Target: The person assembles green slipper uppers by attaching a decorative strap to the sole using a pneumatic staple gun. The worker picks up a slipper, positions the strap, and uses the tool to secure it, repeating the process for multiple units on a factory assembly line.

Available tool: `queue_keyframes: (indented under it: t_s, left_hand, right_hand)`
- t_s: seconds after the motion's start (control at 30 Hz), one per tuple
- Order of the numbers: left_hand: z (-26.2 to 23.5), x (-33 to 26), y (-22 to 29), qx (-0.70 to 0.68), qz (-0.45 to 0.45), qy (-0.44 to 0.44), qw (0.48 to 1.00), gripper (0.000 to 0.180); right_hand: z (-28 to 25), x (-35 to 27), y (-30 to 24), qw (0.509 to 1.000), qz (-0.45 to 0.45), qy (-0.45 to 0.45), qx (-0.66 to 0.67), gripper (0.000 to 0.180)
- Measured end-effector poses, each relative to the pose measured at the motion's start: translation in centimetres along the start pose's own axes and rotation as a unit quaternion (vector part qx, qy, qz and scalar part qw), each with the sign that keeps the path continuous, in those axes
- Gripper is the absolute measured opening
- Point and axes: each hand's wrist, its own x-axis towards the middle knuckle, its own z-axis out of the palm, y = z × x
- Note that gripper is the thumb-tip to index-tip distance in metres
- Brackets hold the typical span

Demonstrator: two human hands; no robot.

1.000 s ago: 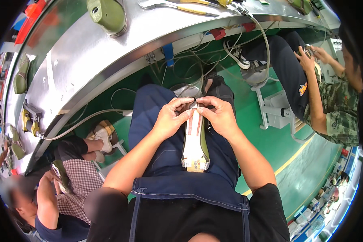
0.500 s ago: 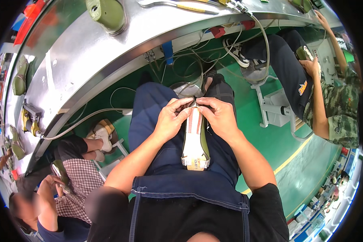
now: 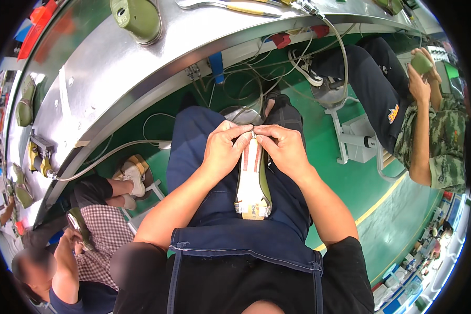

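Observation:
A green shoe last lies sole up along my lap, with a white insole board that has reddish lines across its upper part. Black edging, seemingly the upper, runs along its sides. At its far end my left hand is closed, thumb and fingertips pinching the dark edge. My right hand pinches the same edge from the other side, fingertips almost meeting the left ones. Fingers cover what exactly is gripped. The near end of the last rests against my dark blue apron.
Beyond my knees curves a metal bench bearing another green last and a steel tool with a yellow handle. Hoses hang below. Co-workers sit at left and right, one in a camouflage sleeve.
My hands stay at the far end of the last, fingertips slightly shifted. The co-worker at right has raised a green last from the lap, now in both hands.

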Motion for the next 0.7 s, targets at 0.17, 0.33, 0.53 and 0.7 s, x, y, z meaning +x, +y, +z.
queue_keyframes:
  t_s: [0.17,0.33,0.53,0.7]
  left_hand:
    - [0.4,-0.2,0.4,0.033,0.007,0.016,0.999,0.024]
    - [0.5,-0.1,0.6,0.043,0.017,0.018,0.999,0.024]
    - [0.7,-0.2,0.6,0.069,0.040,0.027,0.996,0.023]
    - [0.7,-0.1,0.4,0.065,0.032,0.028,0.997,0.023]
  right_hand:
    - [0.4,0.0,-0.1,0.999,0.033,0.015,0.014,0.020]
    - [0.6,0.1,0.1,0.998,0.058,0.016,0.006,0.020]
    - [0.6,0.3,0.0,0.999,0.043,0.022,-0.006,0.017]
    - [0.2,0.6,-1.0,0.994,-0.004,-0.008,-0.107,0.017]
